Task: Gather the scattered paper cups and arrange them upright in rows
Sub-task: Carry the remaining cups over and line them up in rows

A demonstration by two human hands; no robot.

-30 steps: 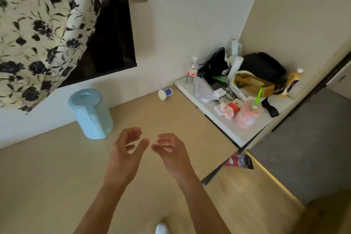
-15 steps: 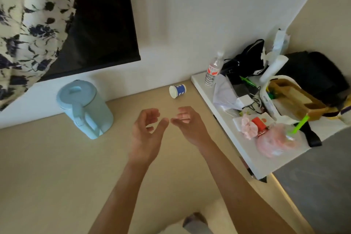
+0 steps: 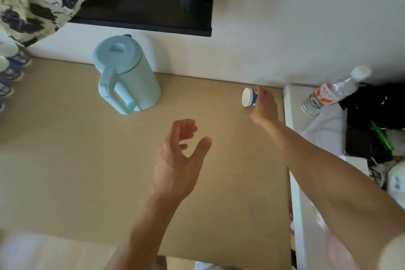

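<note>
Paper cup, white with blue print [image 3: 248, 97], lies tipped at the wall, touched by the right hand [image 3: 264, 106]; grip cannot be told. Left hand [image 3: 178, 160] is spread, empty. Upright blue-printed cups [image 3: 13, 63] are seen far left.

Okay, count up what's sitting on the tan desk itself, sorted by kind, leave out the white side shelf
Paper cups lying on their side: 1, the blue and white cup by the right hand
Paper cups at the left edge: at least 4, cut off by the frame
Kettles: 1, light blue kettle
Total: at least 6
</note>
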